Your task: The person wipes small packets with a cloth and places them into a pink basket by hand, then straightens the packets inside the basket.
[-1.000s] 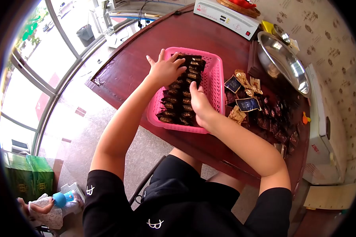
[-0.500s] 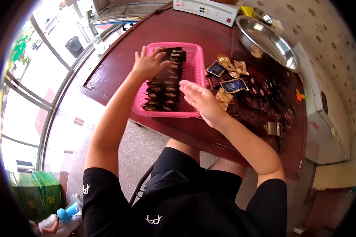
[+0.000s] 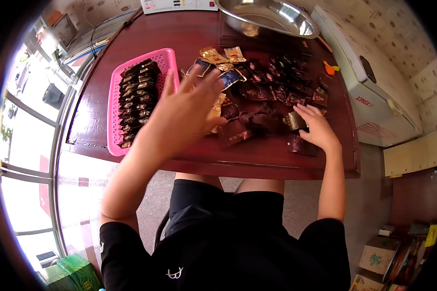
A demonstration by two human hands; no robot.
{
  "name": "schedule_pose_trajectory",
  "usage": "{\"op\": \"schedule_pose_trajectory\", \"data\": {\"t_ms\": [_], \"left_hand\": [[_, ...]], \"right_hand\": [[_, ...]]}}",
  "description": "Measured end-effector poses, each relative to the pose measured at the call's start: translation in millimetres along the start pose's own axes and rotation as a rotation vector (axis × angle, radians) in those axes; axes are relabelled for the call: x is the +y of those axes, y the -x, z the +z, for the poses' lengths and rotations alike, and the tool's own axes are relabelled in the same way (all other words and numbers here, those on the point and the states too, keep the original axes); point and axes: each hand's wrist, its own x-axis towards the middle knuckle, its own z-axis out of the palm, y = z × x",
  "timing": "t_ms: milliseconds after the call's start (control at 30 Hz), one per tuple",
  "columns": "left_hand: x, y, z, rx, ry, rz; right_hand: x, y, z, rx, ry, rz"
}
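Observation:
A pink basket (image 3: 172, 57) stands on the left of the dark red table (image 3: 179, 31), with dark wrapped packets (image 3: 140, 92) lined up in two rows inside. My left hand (image 3: 182, 114) is raised just right of the basket, fingers spread and empty, partly covering gold packets (image 3: 218, 56) and blue packets (image 3: 232, 77). Farther right, my right hand (image 3: 318, 127) reaches down with fingers apart at a grey-gold packet (image 3: 295, 121); whether it touches the packet is unclear. Many dark packets (image 3: 262, 92) lie loosely heaped between and beyond the hands.
At the back are a steel basin (image 3: 272, 17) and a white device (image 3: 179, 5). A white appliance (image 3: 364, 72) stands beyond the right table edge, near a small orange and yellow object (image 3: 330, 68). Green boxes (image 3: 73, 274) are on the floor, lower left.
The view has swung right, so the basket appears farther left. Both hands have left the basket; the left is now over the gold and blue packets, the right at the right side of the heap.

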Motion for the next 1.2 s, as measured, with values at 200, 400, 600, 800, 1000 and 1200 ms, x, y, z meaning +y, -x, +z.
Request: {"op": "schedule_pose_trajectory", "data": {"t_ms": [200, 400, 600, 800, 1000, 1200], "left_hand": [[54.4, -66.0, 91.9, 0.055, 0.422, 0.249], [64.1, -104.7, 135.0, -0.155, 0.67, 0.149], [54.7, -114.3, 182.0, 0.089, 1.2, -0.156], [52.7, -115.0, 184.1, 0.372, 1.728, -0.347], [53.9, -105.1, 165.1, 0.244, 2.053, -0.409], [60.5, -95.2, 154.3, 0.081, 1.693, 0.03]], "right_hand": [[9.4, -5.2, -4.2, -0.082, -0.145, -0.043], [2.0, -14.0, -10.1, -0.188, -0.122, -0.016], [9.7, -21.0, -3.7, -0.104, -0.186, -0.141], [11.4, -28.8, -9.6, -0.13, -0.207, -0.121], [6.8, -48.2, -29.2, 0.354, -0.386, 0.084], [-66.8, -78.3, -7.4, 0.698, -0.736, 0.11]]}}
